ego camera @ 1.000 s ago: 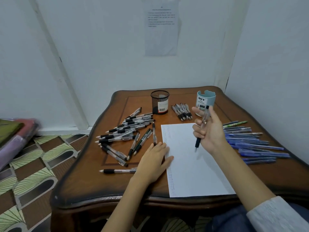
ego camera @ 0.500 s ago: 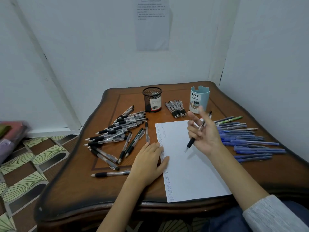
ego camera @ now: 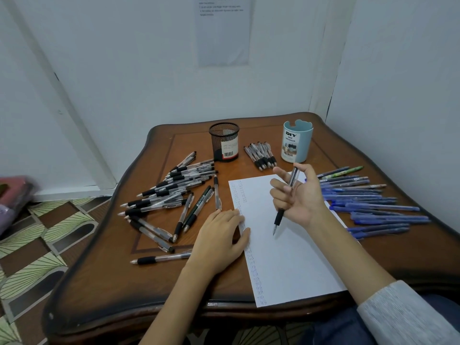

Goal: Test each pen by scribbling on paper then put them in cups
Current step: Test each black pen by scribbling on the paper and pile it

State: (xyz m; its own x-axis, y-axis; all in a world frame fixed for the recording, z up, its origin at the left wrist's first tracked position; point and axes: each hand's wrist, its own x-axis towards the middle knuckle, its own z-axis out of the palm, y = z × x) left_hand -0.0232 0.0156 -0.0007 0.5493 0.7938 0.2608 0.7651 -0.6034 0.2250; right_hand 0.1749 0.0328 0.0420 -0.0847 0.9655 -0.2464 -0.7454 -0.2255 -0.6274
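Right hand (ego camera: 300,199) was up over the far half of the paper (ego camera: 293,265), palm turned toward the camera, and the pen (ego camera: 279,216) ran through its loosely curled fingers, which held it. The clear barrel stuck out past the fingertips toward the far edge of the table (ego camera: 119,282), and the black grip and tip angled down at the sheet. Whether the tip met the paper could not be told. Left hand (ego camera: 221,241) lay flat, fingers straight, pressing the sheet's left margin, thumb out across the white, right beside a column of small scribbles down that margin. The held pen sat just right of that hand, the two hands near each other but apart. The sheet reached the near edge of the table. By the far edge stood the black mesh cup (ego camera: 224,143) near the middle and the blue cup (ego camera: 297,145) off toward the far right corner, well beyond both hands, with a short row of black-grip pens (ego camera: 260,154) between them. A loose heap of black-grip pens (ego camera: 174,190) spread over the left half of the table, one lone pen (ego camera: 161,258) lying just beside the left wrist. Along the right edge lay a spread of blue pens (ego camera: 368,202), partly behind the right hand.
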